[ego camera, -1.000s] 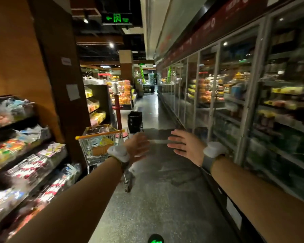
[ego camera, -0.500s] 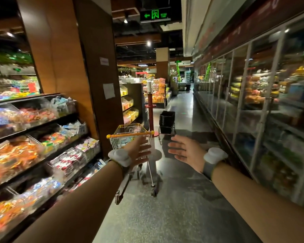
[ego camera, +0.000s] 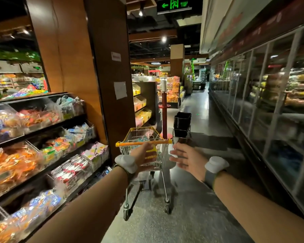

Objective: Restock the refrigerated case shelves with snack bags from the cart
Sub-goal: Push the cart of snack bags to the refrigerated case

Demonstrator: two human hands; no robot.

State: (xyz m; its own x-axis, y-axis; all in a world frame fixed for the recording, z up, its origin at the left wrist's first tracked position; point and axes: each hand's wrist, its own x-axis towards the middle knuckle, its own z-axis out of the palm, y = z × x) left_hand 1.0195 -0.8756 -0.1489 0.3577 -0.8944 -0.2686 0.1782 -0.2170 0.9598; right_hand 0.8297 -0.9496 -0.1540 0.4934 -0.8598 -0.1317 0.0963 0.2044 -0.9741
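A small wire shopping cart [ego camera: 161, 151] with an orange handle bar stands in the aisle straight ahead, with some bagged goods dimly visible in its basket. My left hand [ego camera: 144, 157] is stretched out just below and in front of the handle, fingers relaxed, holding nothing. My right hand [ego camera: 186, 159] is extended to the right of the cart, fingers spread, empty. Both wrists wear grey bands. The refrigerated case [ego camera: 270, 102] with glass doors runs along the right side of the aisle.
Open shelves of snack bags [ego camera: 42, 151] line the left side. A wooden pillar [ego camera: 111, 85] stands behind the cart's left. A red post [ego camera: 164, 118] and a stack of black baskets [ego camera: 182, 124] stand just beyond the cart. The aisle floor runs on ahead.
The view has swung left and moved forward, so the cart now sits centred and nearer. Both hands have stayed outstretched and empty, with the left now close to the handle.
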